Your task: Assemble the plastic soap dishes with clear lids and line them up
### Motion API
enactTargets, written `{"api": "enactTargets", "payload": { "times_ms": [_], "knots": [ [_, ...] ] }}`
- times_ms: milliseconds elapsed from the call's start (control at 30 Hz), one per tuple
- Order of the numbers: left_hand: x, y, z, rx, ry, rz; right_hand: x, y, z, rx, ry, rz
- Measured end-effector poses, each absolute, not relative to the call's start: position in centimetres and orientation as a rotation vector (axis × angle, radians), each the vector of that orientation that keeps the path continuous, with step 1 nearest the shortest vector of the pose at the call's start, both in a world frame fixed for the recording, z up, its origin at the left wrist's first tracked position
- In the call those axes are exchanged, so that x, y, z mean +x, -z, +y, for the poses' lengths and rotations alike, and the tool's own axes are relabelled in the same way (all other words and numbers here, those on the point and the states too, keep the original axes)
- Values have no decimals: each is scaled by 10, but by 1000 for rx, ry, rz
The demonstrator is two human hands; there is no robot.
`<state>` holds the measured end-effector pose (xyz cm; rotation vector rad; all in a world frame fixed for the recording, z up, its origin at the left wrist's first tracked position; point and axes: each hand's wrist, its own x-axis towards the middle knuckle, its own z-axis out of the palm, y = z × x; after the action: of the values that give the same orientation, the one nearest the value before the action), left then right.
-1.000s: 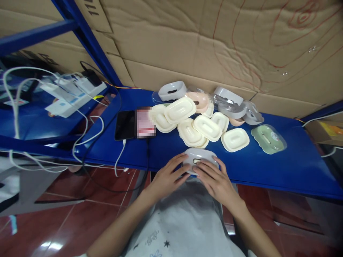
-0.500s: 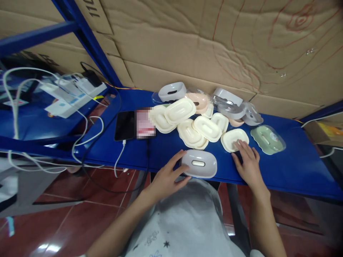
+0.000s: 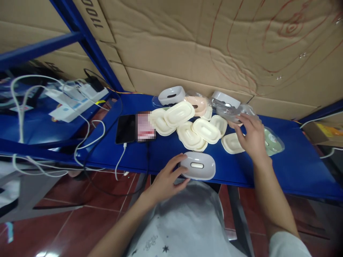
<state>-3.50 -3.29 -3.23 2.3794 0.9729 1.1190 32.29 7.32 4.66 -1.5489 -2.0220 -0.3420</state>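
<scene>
My left hand (image 3: 174, 174) grips the left end of a grey oval soap dish (image 3: 202, 171) at the shelf's front edge, fingers over the rim and thumb at the near side. A pale strip shows in the slot of its floor. My right hand (image 3: 252, 135) reaches to the back right, fingers apart, at the clear plastic covers (image 3: 227, 111) among the grey dishes; whether it touches them I cannot tell. Below it lies a single cream oval tray (image 3: 232, 143), and its wrist partly hides a green wavy-edged dish (image 3: 273, 141). Several cream trays (image 3: 205, 130) overlap in the middle.
A grey dish (image 3: 171, 95) and a peach dish (image 3: 197, 105) stand at the back against the cardboard (image 3: 166, 46). To the left lie a black phone (image 3: 125, 129) with a white cable, and a power strip (image 3: 72, 107). Blue shelf posts (image 3: 93, 50) rise at left.
My right hand has lifted from the single cream tray and moved back to the clear covers, its sleeve coming into view. My left hand stays on the grey soap dish.
</scene>
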Motion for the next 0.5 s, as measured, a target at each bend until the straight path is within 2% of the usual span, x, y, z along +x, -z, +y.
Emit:
{"api": "enactTargets", "payload": {
  "times_ms": [267, 500],
  "knots": [
    [-35, 32, -32, 2359, -1112, 958, 239, -86, 147, -1363, 226, -2286],
    [-37, 34, -32, 2362, -1084, 945, 179, -86, 210, -1746, 236, -2363]
  ]
}}
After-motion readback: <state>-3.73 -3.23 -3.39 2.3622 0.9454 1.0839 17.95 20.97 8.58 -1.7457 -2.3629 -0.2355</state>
